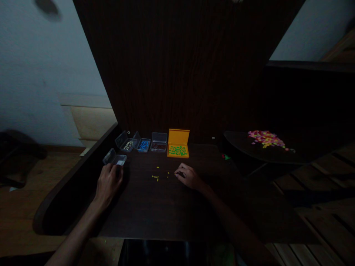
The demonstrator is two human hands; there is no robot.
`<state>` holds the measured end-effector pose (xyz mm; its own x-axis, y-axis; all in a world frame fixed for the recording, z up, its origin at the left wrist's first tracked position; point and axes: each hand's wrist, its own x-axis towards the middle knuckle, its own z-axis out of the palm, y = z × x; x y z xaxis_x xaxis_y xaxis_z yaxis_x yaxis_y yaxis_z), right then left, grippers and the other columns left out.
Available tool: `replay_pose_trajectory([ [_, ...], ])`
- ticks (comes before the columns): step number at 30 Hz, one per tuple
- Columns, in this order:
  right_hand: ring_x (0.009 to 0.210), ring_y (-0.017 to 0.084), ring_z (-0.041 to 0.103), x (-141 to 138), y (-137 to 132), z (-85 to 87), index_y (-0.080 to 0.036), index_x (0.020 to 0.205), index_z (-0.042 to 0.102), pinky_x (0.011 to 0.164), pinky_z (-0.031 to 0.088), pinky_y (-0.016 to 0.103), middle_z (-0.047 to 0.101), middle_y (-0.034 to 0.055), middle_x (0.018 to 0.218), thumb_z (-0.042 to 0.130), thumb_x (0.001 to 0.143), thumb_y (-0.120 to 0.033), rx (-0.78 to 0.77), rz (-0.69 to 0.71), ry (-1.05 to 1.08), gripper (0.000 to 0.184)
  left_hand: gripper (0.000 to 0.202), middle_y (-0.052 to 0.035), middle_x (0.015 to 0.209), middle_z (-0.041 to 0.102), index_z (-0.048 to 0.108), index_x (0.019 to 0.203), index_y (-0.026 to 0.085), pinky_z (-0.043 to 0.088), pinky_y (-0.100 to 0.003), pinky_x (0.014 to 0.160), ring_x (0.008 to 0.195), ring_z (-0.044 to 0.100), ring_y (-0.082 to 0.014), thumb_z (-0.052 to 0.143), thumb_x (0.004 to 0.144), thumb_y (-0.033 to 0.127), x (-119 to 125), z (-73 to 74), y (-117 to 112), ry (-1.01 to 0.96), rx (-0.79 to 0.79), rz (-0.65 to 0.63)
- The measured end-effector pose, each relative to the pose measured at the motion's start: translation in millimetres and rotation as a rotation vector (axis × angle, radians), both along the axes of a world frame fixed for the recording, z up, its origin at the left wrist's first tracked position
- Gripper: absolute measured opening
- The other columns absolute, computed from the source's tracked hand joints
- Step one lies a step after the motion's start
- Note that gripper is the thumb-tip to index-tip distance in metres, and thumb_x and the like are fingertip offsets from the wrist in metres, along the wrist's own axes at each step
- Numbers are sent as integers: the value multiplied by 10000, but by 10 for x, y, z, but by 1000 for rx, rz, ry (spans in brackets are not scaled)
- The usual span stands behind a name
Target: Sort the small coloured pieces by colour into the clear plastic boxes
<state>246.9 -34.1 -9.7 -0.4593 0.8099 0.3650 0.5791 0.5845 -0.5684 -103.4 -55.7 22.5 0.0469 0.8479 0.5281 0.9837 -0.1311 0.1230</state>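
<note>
My left hand point(108, 184) is at the near side of a small clear plastic box point(121, 158) with its lid raised, fingers bent against its front edge. A whitish patch shows inside that box; the fingers hide part of it. Over the dark table, my right hand point(190, 176) has thumb and forefinger pinched together, with a tiny yellow speck at the tips. To its left lie several small yellow pieces point(155, 177), loose on the tabletop. The room is dim, so their exact shape is hard to make out.
Behind stand lidded boxes, all open: one with whitish pieces point(128, 145), one with blue pieces point(143, 145), one with dark reddish pieces point(159, 146), and an orange box point(178, 132) with green pieces. Colourful pieces point(266, 139) heap on the right shelf. A raised side panel point(74, 181) borders the left.
</note>
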Motion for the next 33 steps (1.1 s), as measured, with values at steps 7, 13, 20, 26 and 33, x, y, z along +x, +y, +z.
replay_pose_trajectory([
  [7, 641, 112, 494, 13, 10, 5, -194, 991, 645, 630, 428, 254, 578, 36, 873, 575, 804, -170, -43, -1, 78, 200, 144, -84, 918, 585, 579, 915, 191, 479, -349, 789, 853, 552, -216, 472, 876, 280, 387, 148, 93, -160, 141, -291],
  [13, 540, 66, 383, -44, 3, 33, -187, 1145, 573, 529, 367, 224, 537, 19, 892, 591, 812, -281, -164, -117, 275, 347, 158, -73, 1018, 578, 565, 1004, 190, 487, -325, 863, 964, 558, -188, 449, 910, 242, 797, 152, 324, -195, -2, -662],
  [20, 436, 45, 393, -146, 42, 30, -188, 1162, 518, 390, 298, 202, 583, 15, 877, 509, 825, -439, -452, -234, 650, 420, 149, -108, 1168, 534, 588, 996, 177, 501, -327, 919, 1086, 558, -201, 482, 895, 204, 1167, 89, 511, -240, -26, -911],
  [26, 350, 34, 336, -174, 125, 169, -169, 992, 583, 331, 225, 203, 612, -4, 741, 512, 791, -528, -545, -261, 765, 418, 153, -124, 1232, 502, 620, 983, 172, 534, -352, 890, 1028, 591, -192, 511, 880, 204, 1255, 60, 536, -341, 22, -925],
  [33, 348, 37, 343, -265, 231, 268, -168, 910, 633, 345, 226, 215, 648, 11, 758, 529, 778, -539, -580, -222, 710, 407, 133, -116, 1258, 473, 656, 936, 179, 542, -389, 866, 929, 609, -170, 590, 834, 232, 1220, 65, 517, -568, 41, -791],
])
